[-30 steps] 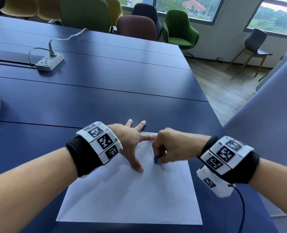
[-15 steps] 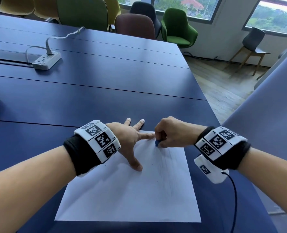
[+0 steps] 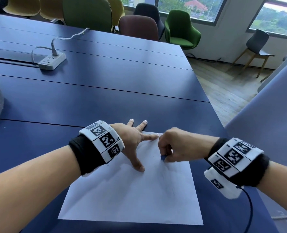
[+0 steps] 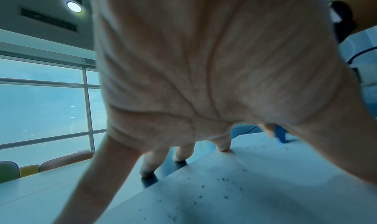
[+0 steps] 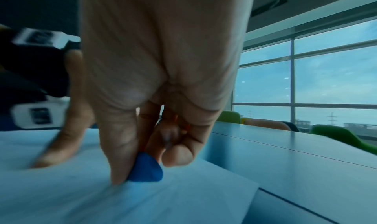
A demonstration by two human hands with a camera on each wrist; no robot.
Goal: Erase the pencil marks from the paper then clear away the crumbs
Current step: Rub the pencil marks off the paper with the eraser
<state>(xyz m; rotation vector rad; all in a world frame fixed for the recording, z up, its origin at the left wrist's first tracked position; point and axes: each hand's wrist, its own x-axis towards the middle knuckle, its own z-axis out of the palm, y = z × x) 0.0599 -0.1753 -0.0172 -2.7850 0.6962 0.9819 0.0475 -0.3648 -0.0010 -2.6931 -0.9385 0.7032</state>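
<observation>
The right hand [image 3: 176, 146] has its grip clamped on a small blue eraser [image 5: 146, 170], thumb and fingers pinching it with the tip down on the paper [image 3: 139, 195], near the sheet's far edge. The left hand [image 3: 132, 140] is splayed flat, fingers straight, thumb and forefinger pressing the sheet while the other fingertips land on the blue bench [image 3: 105, 91] just past the paper's edge.

That's the erasing step, and by my reading it's well underway but not finished. To do it well: keep that left hand pinning the sheet close to the rubbing spot so the paper doesn't buckle, work in short strokes heading away from the anchoring fingers, and go easy near the edge where a thin sheet could crease or tear.

The paper is a plain white sheet lying flat at the bench's near right corner. Only faint grey streaks [image 3: 169, 182] show on its right half in the head view, likely the pencil marks left to rub out. Dark crumbs [image 4: 222, 180] are scattered across the sheet under the left palm, plain in the left wrist view, so the sweeping-off is not yet done.
</observation>
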